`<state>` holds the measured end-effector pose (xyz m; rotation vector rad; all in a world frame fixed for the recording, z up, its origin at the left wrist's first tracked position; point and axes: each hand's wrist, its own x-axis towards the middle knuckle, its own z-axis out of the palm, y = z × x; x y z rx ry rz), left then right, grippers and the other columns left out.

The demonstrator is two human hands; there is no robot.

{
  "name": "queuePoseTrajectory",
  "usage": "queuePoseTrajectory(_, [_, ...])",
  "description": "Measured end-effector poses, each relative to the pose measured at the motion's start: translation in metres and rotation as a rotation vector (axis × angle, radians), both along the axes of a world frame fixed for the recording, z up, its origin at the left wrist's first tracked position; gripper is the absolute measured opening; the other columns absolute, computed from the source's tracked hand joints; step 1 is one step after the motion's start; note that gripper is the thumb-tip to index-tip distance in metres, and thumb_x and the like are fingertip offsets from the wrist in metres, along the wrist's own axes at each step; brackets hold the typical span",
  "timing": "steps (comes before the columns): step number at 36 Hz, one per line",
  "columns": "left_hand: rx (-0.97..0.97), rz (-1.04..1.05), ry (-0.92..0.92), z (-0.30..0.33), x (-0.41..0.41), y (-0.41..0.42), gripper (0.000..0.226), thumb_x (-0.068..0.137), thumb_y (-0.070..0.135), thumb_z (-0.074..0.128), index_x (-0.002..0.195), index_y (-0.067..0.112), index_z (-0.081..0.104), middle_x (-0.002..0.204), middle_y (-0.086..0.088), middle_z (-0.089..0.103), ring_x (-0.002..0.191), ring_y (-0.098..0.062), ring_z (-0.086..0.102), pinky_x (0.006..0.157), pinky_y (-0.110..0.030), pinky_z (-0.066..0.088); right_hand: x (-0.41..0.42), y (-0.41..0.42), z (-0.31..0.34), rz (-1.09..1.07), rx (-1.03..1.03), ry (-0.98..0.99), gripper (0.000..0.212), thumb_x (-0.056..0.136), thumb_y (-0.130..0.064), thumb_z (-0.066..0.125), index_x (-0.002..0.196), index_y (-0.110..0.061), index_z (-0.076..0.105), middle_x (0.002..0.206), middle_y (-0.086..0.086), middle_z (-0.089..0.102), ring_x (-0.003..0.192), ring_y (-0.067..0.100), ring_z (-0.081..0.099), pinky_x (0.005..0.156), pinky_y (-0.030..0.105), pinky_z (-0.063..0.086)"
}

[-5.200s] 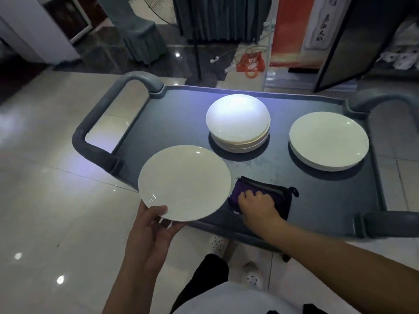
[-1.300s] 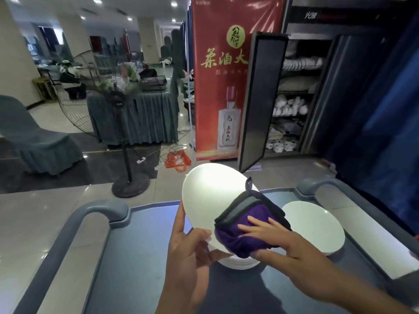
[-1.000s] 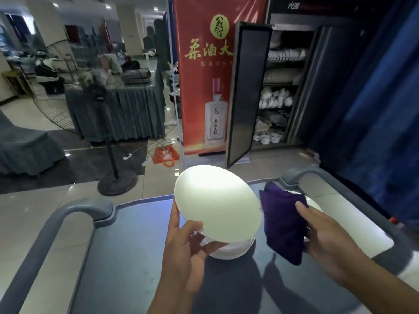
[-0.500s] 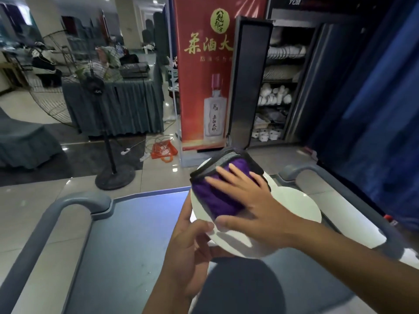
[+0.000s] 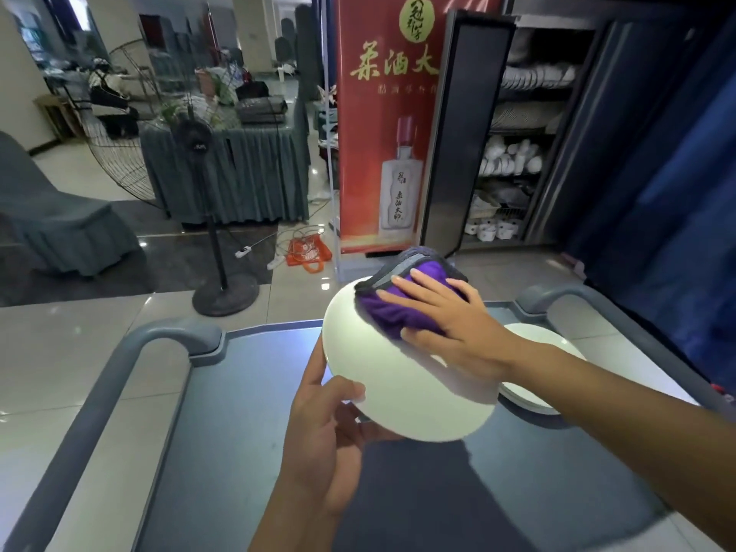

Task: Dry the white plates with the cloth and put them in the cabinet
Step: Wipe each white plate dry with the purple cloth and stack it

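My left hand [image 5: 324, 440] grips the near edge of a white plate [image 5: 398, 384], thumb on top, holding it up over the grey cart [image 5: 239, 452]. My right hand [image 5: 446, 324] presses a purple cloth with a grey border [image 5: 402, 308] flat against the plate's far upper part, fingers straight and spread. Another white plate [image 5: 553, 368] lies on the cart at the right, partly hidden behind my right arm. The open cabinet [image 5: 517, 137] stands beyond the cart, its shelves holding white crockery.
The cabinet's door [image 5: 458, 133] hangs open toward me. A red banner [image 5: 386, 113] stands left of it. A pedestal fan [image 5: 199, 161], a draped table [image 5: 239, 169] and a covered chair [image 5: 51, 217] stand at the left. Cart handles [image 5: 159, 344] rise at both far corners.
Since a second ago the cloth has come from beside the plate back onto its face. In the last half second my right hand and the cloth have slid slightly right across the plate.
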<state>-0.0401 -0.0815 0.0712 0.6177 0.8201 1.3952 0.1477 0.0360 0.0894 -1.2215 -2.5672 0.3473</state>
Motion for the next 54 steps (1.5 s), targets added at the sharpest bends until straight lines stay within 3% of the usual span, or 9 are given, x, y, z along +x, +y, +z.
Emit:
queuePoseTrajectory(9, [-0.065,0.106,-0.017,-0.008,0.006,0.011,0.07,0.089,-0.009,0.048,0.14,0.038,0.058,0.109,0.005,0.075,0.108,-0.035,0.064,0.063,-0.048,0.061,0.021,-0.059,-0.031,-0.215,-0.228,0.233,0.042,0.094,-0.065,0.034,0.135,-0.07,0.03,0.155,-0.037,0.023,0.145,-0.016,0.002,0.123,0.041,-0.001])
queuePoseTrajectory(15, [-0.109,0.139,-0.008,-0.023,0.018,0.021,0.076,0.088,-0.012,0.048,0.142,0.04,0.057,0.124,-0.003,0.07,0.103,-0.033,0.069,0.066,-0.049,0.061,0.018,-0.11,-0.043,-0.282,-0.408,0.359,0.031,0.093,-0.067,0.039,0.12,-0.08,0.033,0.121,-0.07,0.018,0.124,-0.039,0.003,0.119,0.028,0.006])
queuePoseTrajectory(20, [-0.13,0.078,-0.006,-0.033,0.036,0.028,0.075,0.09,-0.011,0.05,0.139,0.045,0.057,0.128,-0.001,0.066,0.107,-0.033,0.068,0.065,-0.047,0.061,0.04,-0.123,-0.021,-0.36,-0.792,0.738,0.033,0.074,-0.071,0.064,0.106,-0.065,0.067,0.121,-0.031,0.065,0.121,-0.012,0.053,0.099,0.013,0.041])
queuePoseTrajectory(25, [-0.158,0.036,0.031,-0.041,0.054,0.031,0.071,0.092,-0.005,0.058,0.139,0.048,0.053,0.125,0.013,0.06,0.115,-0.034,0.061,0.068,-0.047,0.063,0.082,-0.121,-0.012,-0.75,-1.004,1.205,0.05,0.089,-0.05,0.055,0.132,-0.024,0.06,0.122,-0.003,0.073,0.109,0.012,0.07,0.092,0.035,0.05])
queuePoseTrajectory(36, [-0.208,-0.146,0.029,-0.053,0.097,0.026,0.066,0.095,0.001,0.061,0.142,0.046,0.053,0.119,0.011,0.065,0.114,-0.033,0.063,0.068,-0.047,0.063,0.117,-0.099,0.0,-1.145,-0.496,1.143,0.032,0.096,-0.055,0.056,0.088,-0.025,0.065,0.085,-0.003,0.073,0.083,0.017,0.069,0.081,0.038,0.055])
queuePoseTrajectory(40, [-0.213,-0.18,0.023,-0.052,0.114,0.024,0.065,0.094,-0.004,0.055,0.137,0.045,0.058,0.12,0.002,0.067,0.11,-0.033,0.064,0.067,-0.045,0.062,0.092,-0.101,-0.017,-0.788,-0.295,0.764,0.032,0.092,-0.058,0.053,0.092,-0.029,0.065,0.084,-0.009,0.067,0.081,0.011,0.062,0.067,0.021,0.048])
queuePoseTrajectory(44, [-0.216,-0.123,0.027,-0.053,0.123,0.022,0.07,0.091,-0.009,0.051,0.139,0.042,0.058,0.111,-0.005,0.076,0.089,-0.023,0.07,0.062,-0.038,0.06,0.08,-0.115,-0.077,-0.408,-0.293,0.32,0.054,0.095,-0.068,0.041,0.144,-0.045,0.041,0.148,-0.024,0.044,0.141,-0.004,0.033,0.117,0.025,0.029])
queuePoseTrajectory(50, [-0.325,0.043,0.067,-0.065,0.129,0.016,0.071,0.091,-0.01,0.052,0.143,0.038,0.055,0.091,0.003,0.077,0.08,-0.019,0.076,0.059,-0.041,0.062,0.109,-0.113,-0.095,-0.222,-0.413,0.274,0.05,0.09,-0.072,0.038,0.136,-0.071,0.021,0.15,-0.043,0.019,0.143,-0.018,0.011,0.121,0.024,0.017])
queuePoseTrajectory(54, [-0.366,0.152,0.098,-0.059,0.135,0.013,0.07,0.092,-0.01,0.054,0.141,0.04,0.057,0.11,-0.006,0.072,0.092,-0.027,0.075,0.071,-0.055,0.063,0.119,-0.106,-0.097,-0.153,-0.239,0.177,0.078,0.083,-0.029,0.064,0.144,-0.061,0.027,0.15,-0.031,0.036,0.14,-0.011,0.027,0.117,0.03,0.029])
